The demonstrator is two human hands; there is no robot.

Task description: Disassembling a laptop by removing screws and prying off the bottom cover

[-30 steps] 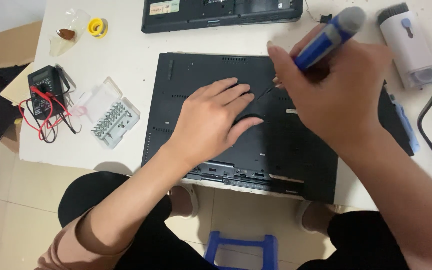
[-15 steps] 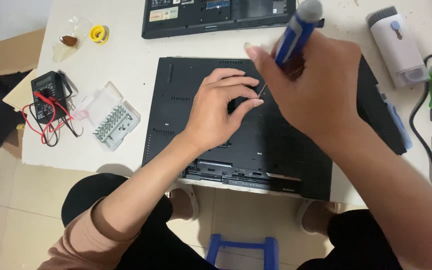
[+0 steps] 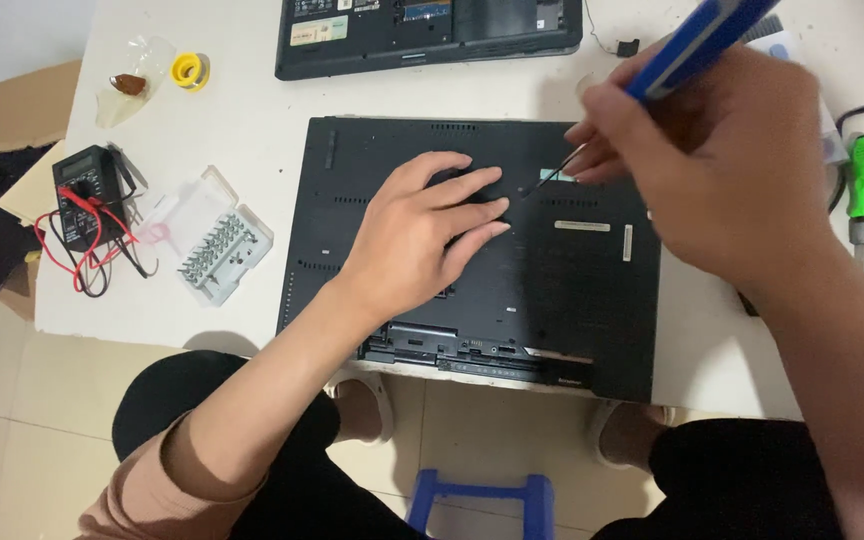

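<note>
A black laptop lies bottom side up on the white table, its front edge hanging over the table's near edge. My left hand rests flat on the laptop's underside, fingers spread toward the right. My right hand grips a blue-handled screwdriver; its thin shaft slants down and its tip touches the laptop's underside just right of my left fingertips.
A second black laptop lies at the table's far edge. At the left are an open clear bit case, a black multimeter with red and black leads, and a yellow roll. A green-handled tool lies at the right. A blue stool stands below.
The view has shifted closer over the laptop. My right hand has tilted the screwdriver handle to the right and its tip stays on the underside. My left hand stays flat on the laptop.
</note>
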